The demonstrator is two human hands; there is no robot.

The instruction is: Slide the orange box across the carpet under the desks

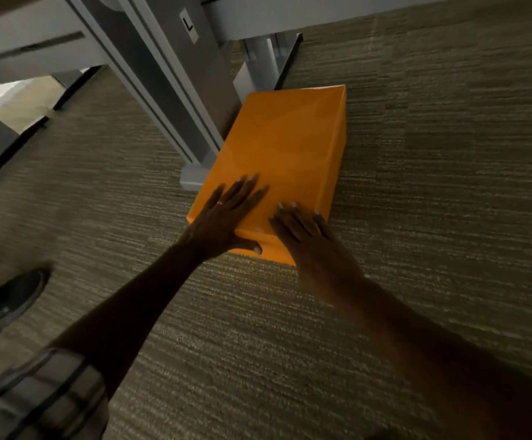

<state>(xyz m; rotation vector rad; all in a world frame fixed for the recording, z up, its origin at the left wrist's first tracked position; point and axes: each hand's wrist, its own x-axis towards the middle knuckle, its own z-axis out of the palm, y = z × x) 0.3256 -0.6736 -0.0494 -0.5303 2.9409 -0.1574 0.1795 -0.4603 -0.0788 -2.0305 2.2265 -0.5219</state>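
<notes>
An orange box [285, 144] lies flat on the grey-brown carpet [433, 185], its long side pointing away from me. My left hand [223, 217] rests flat on the box's near left corner, fingers spread, thumb hooked over the near edge. My right hand [302, 231] lies flat on the near right corner, fingers together, partly over the near edge. Neither hand is curled around the box. The box's left side sits right beside a grey desk leg [169, 90] and its foot [193, 177].
Grey desk beams [290, 14] cross the top of the view, with another leg [260, 61] behind the box. A dark shoe [4, 306] is at the left edge. A plaid sleeve [36, 398] shows at bottom left. Open carpet stretches to the right.
</notes>
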